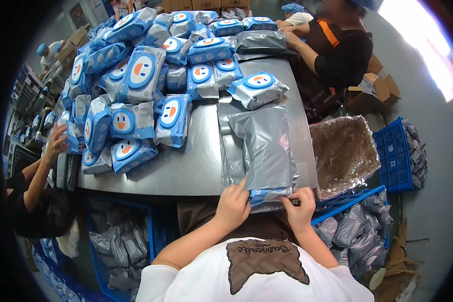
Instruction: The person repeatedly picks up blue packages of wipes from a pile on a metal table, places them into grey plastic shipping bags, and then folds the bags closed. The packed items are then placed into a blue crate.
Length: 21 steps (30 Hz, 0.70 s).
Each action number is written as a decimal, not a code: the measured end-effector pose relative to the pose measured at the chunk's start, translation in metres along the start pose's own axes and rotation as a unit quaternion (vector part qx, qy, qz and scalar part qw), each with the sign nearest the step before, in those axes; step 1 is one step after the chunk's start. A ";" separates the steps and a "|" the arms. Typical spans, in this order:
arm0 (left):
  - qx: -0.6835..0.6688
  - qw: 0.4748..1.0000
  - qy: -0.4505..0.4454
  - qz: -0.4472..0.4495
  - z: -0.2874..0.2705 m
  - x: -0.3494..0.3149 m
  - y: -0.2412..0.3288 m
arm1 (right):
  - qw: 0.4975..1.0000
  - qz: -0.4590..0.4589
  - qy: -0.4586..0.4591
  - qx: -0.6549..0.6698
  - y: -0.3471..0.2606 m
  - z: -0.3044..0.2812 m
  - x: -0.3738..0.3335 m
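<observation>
At the table's near edge lies a grey plastic mailing bag (264, 146), its mouth toward me. A blue and white pack of wet wipes (271, 196) shows at that mouth, mostly covered by the grey plastic. My left hand (232, 206) pinches the left side of the bag's mouth. On the other side, my right hand (300, 205) has thumb and fingers closed on the bag's edge beside the pack. More flat grey bags (230, 166) lie beneath. Just beyond them rests another wipes pack (258, 89), tilted slightly.
A heap of wipes packs (141, 75) covers the metal table's (196, 173) far left. Blue crates (395, 156) of filled grey bags stand right and below, near a plastic-lined box (343, 156). A co-worker (332, 55) works at the right edge; another person's hand (57, 140) is at left.
</observation>
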State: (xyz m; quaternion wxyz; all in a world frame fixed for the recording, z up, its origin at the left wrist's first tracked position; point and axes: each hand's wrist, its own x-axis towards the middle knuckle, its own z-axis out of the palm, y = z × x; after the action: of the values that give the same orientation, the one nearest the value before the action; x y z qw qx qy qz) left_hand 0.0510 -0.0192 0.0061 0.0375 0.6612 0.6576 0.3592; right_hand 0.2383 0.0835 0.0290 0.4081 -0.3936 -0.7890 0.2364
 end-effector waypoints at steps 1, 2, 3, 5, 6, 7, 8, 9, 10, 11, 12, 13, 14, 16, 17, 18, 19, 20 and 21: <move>-0.004 0.999 0.045 -0.015 -0.001 0.006 0.008 | 0.993 -0.083 0.057 -0.055 -0.010 0.001 0.004; -0.024 0.997 0.052 -0.045 0.003 0.005 0.009 | 0.974 -0.165 0.114 -0.109 -0.023 0.000 0.007; -0.031 0.996 0.025 -0.075 0.002 0.006 0.014 | 0.972 -0.220 -0.049 -0.062 -0.027 -0.015 -0.004; -0.043 0.996 0.003 -0.081 0.000 0.009 0.014 | 0.963 -0.249 -0.104 0.022 -0.020 0.009 -0.011; -0.048 0.997 0.005 -0.059 0.001 0.008 0.011 | 0.969 -0.215 -0.117 -0.009 -0.025 0.024 0.000; -0.058 0.997 0.006 -0.041 0.002 0.005 0.011 | 0.980 -0.163 -0.096 -0.066 -0.025 0.033 0.005; -0.057 0.998 0.034 -0.015 0.000 0.007 0.008 | 0.970 -0.059 -0.181 -0.155 -0.029 0.035 0.011; -0.056 0.996 0.064 0.008 -0.003 0.014 0.004 | 0.965 -0.071 -0.172 -0.184 -0.032 0.038 0.023; -0.052 0.994 0.087 0.032 -0.008 0.015 0.002 | 0.961 -0.077 -0.163 -0.210 -0.037 0.040 0.030; -0.130 0.985 0.063 -0.091 -0.015 0.011 0.008 | 0.973 -0.082 -0.183 -0.117 -0.041 0.035 0.033; -0.180 0.969 0.088 -0.145 -0.014 0.004 0.007 | 0.976 -0.092 -0.198 -0.022 -0.042 0.031 0.035; -0.222 0.954 0.069 -0.189 -0.012 -0.005 0.004 | 0.966 -0.089 -0.237 0.044 -0.036 0.030 0.027; -0.264 0.935 0.050 -0.234 -0.013 -0.013 0.000 | 0.961 -0.100 -0.245 0.076 -0.034 0.033 0.023; -0.314 0.903 -0.028 -0.291 -0.021 -0.020 -0.004 | 0.948 -0.122 -0.261 0.132 -0.030 0.033 0.020; -0.337 0.883 -0.066 -0.318 -0.024 -0.021 -0.004 | 0.944 -0.087 -0.275 0.162 -0.030 0.036 0.021; -0.307 0.912 -0.059 -0.267 -0.028 -0.019 -0.003 | 0.929 -0.043 -0.320 0.178 -0.033 0.036 0.026; -0.276 0.936 -0.052 -0.215 -0.033 -0.015 -0.001 | 0.911 0.002 -0.364 0.194 -0.037 0.035 0.032; -0.243 0.956 -0.045 -0.160 -0.036 -0.013 0.000 | 0.889 0.048 -0.406 0.208 -0.040 0.035 0.036; -0.215 0.964 -0.077 -0.134 -0.036 -0.012 -0.004 | 0.874 0.062 -0.431 0.214 -0.041 0.039 0.038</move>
State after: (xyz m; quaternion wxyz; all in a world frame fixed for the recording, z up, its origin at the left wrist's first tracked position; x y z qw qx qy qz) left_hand 0.0301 -0.0448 0.0253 0.2770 0.5691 0.6428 0.4314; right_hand 0.1753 0.0890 0.0532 0.0863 -0.2038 -0.7909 0.5705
